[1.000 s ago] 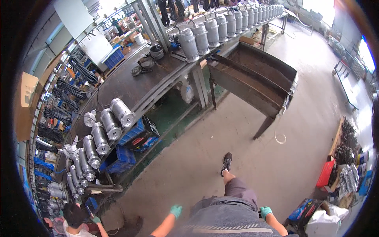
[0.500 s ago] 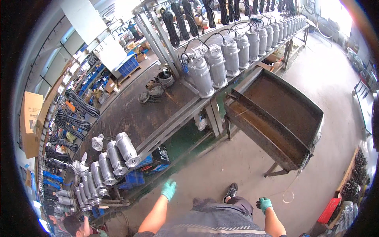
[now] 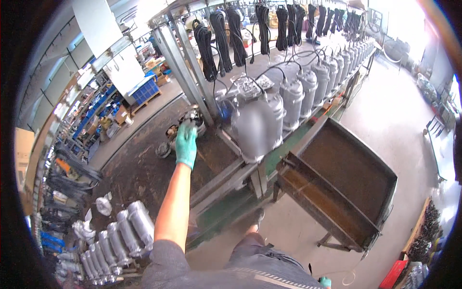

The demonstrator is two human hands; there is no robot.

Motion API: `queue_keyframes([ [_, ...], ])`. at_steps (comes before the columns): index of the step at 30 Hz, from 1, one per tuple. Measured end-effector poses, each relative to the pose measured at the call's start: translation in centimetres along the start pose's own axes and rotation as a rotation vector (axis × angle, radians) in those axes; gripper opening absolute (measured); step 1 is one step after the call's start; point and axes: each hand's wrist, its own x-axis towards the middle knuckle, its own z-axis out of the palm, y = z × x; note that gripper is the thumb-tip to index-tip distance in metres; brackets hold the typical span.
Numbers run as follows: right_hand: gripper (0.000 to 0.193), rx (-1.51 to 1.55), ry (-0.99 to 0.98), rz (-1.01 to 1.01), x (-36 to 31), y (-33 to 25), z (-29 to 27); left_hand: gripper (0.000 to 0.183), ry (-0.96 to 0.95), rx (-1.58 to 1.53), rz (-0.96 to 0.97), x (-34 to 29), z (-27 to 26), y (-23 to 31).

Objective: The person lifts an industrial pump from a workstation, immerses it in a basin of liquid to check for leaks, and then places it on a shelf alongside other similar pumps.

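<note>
Left hand: green glove, back of the hand uppermost. Bare forearm runs up from a dark sleeve at the lower edge, arm stretched forward over the dark table. Fingers point away from the body and overlap the near side of a metal pot; whether they grip it or only lie against it cannot be told.

Metal pot: on the far part of the table, just beside the foot of an upright post; partly covered by the fingers, contents hard to make out.

Dark lump: on the table, left of the wrist; kind unclear.

Right hand: green glove, low beside the body, cut off by the lower edge; finger position cannot be told.

Upright metal cylinders: row right of the post; the nearest smeared by a grey blur.

Lying metal cylinders: lower left, blurred; sleeve and forearm beside the nearest.
</note>
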Motion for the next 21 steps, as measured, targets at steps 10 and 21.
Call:
queue_keyframes([
  [10, 0.024, 0.589, -0.031, 0.764, 19.5, -14.8, -9.6, 0.094, 0.21, 0.311, 0.247, 33.7, 12.7, -5.2],
  [21, 0.021, 0.671, 0.024, 0.827, 27.1, -19.6, -13.5, 0.056, -0.012, 0.298, 0.242, 33.4, 16.7, -3.6],
])
